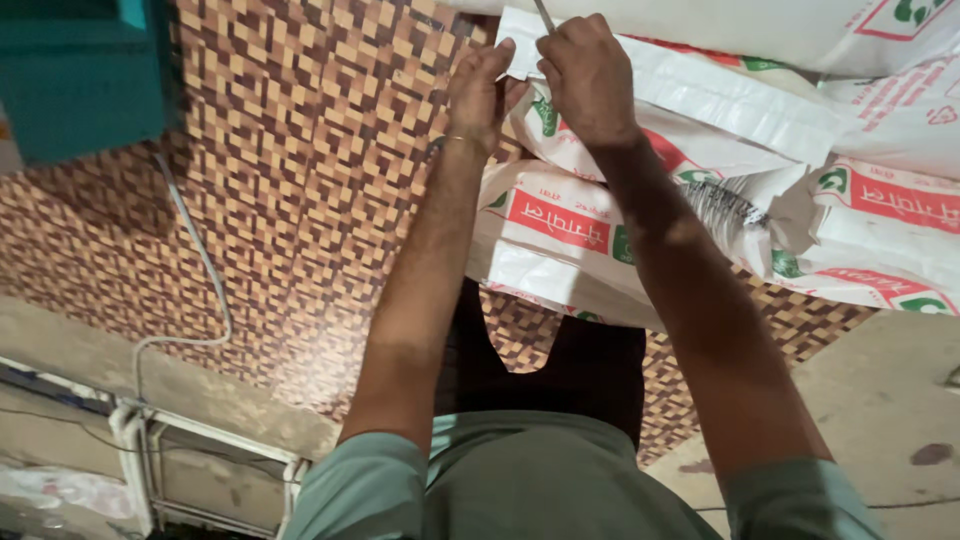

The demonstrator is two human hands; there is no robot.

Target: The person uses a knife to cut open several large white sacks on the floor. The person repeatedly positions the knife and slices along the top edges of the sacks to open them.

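Two hands, left hand (480,95) and right hand (590,75), pinch the white sack (600,215) edge.

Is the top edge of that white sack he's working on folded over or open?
Folded over: the sack shows a flat doubled band along its edge, pinched by the left hand.

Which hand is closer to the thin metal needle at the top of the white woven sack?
Right hand: it grips the thin metal needle. Left hand pinches the white woven sack beside it.
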